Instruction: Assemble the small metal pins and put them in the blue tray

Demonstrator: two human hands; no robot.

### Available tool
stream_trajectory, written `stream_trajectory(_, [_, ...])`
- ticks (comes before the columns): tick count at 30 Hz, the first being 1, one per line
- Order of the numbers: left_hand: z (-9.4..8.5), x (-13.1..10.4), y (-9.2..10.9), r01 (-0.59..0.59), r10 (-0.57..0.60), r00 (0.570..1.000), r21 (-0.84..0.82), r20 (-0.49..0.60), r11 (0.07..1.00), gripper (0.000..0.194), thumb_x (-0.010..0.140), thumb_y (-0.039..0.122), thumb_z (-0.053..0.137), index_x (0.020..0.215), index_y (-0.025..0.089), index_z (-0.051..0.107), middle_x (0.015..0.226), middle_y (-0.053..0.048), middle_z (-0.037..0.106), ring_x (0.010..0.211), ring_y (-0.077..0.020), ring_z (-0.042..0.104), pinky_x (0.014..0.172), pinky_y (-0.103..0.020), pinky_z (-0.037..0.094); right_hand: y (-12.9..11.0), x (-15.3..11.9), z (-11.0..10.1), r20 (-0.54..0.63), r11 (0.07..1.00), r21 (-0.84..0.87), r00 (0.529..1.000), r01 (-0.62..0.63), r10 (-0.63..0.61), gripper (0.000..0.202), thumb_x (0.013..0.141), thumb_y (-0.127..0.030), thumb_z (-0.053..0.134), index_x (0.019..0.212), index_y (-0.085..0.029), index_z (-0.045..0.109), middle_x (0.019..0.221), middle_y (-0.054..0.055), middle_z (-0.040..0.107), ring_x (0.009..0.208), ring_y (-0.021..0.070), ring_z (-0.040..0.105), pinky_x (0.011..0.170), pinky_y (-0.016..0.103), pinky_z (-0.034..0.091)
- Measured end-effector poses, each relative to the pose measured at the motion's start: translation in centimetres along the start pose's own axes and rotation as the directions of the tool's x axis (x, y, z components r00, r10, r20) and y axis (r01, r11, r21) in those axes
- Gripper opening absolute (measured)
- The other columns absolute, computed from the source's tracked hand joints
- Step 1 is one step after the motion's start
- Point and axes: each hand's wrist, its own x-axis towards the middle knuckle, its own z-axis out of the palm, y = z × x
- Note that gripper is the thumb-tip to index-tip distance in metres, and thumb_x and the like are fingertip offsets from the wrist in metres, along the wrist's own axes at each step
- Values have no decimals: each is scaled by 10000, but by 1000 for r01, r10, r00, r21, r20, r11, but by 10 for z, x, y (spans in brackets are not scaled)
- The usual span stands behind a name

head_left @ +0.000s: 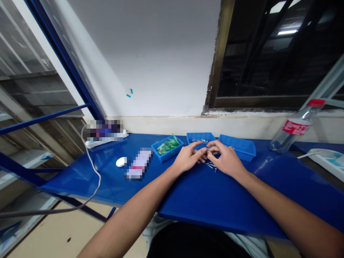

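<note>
My left hand (pixel 190 156) and my right hand (pixel 224 157) meet over the blue table (pixel 199 200), fingertips together. Both are closed in a pinch, and whatever small thing lies between the fingers is too small to make out. Just below the fingers, thin silvery metal pins (pixel 211 165) lie loose on the table, partly covered by my right hand. Behind my hands stands a blue bin (pixel 200 136) with similar metal pieces in it. A second blue bin (pixel 239 147) is beyond my right hand, with a few small pieces near its left side.
A blue bin (pixel 167 156) of green plastic packets (pixel 168 145) stands left of my hands. Farther left lie a blurred phone-like thing (pixel 139 165), a white round case (pixel 121 162) and a power strip (pixel 107 140) with a cable (pixel 99 175). A plastic bottle (pixel 294 129) stands right.
</note>
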Motion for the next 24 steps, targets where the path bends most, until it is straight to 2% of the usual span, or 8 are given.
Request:
stream_trajectory(4, [0, 1, -1, 1, -1, 1000, -33, 4, 999, 638, 971, 513, 644, 1485, 155, 522, 986, -131, 805, 842, -226, 791, 789, -339, 636, 9, 0, 2, -7, 1000, 26, 1000, 8, -8, 112, 932, -283, 589, 1032, -252, 629, 979, 29, 793, 915, 226, 778, 811, 335, 611])
stream_trajectory(8, [-4, 1, 0, -27, 29, 999, 39, -42, 999, 595, 958, 450, 678, 1460, 157, 552, 1031, -114, 807, 882, -222, 784, 855, -334, 618, 17, 1, 6, 27, 997, 57, 998, 51, -52, 127, 952, -297, 601, 1037, -255, 685, 1160, 45, 760, 872, 211, 767, 800, 357, 635])
stream_trajectory(12, [-6, 1, 1, -31, 39, 994, 76, -106, 997, 602, 932, 320, 712, 1479, 149, 530, 1076, -102, 806, 928, -219, 777, 876, -322, 612, 18, 2, 9, 13, 988, 73, 990, 138, -139, 116, 939, -293, 635, 1015, -252, 712, 1166, 68, 722, 921, 221, 731, 777, 360, 640])
stream_trajectory(16, [-7, 1, 1, -24, 43, 991, 141, -129, 990, 640, 914, 238, 715, 1512, 166, 499, 1066, -85, 810, 937, -219, 784, 885, -326, 615, 17, 2, 9, 25, 984, 92, 988, 152, -155, 127, 943, -270, 616, 1024, -243, 710, 1187, 90, 681, 975, 226, 699, 765, 355, 630])
stream_trajectory(19, [-9, 0, 1, -54, 82, 993, 290, -88, 956, 619, 907, 216, 712, 1497, 203, 526, 1042, -55, 815, 960, -217, 785, 898, -311, 608, 20, 2, 9, 52, 986, 100, 988, 137, -142, 122, 959, -300, 607, 960, -235, 710, 1165, 94, 673, 1041, 241, 680, 805, 362, 611])
stream_trajectory(24, [-9, -1, 0, -143, 147, 989, 480, 30, 865, 621, 906, 178, 681, 1503, 237, 521, 1020, -25, 815, 977, -209, 781, 904, -288, 595, 21, 2, 9, 96, 992, 74, 989, 106, -112, 143, 955, -323, 618, 883, -222, 688, 1040, 78, 688, 890, 218, 677, 793, 362, 572])
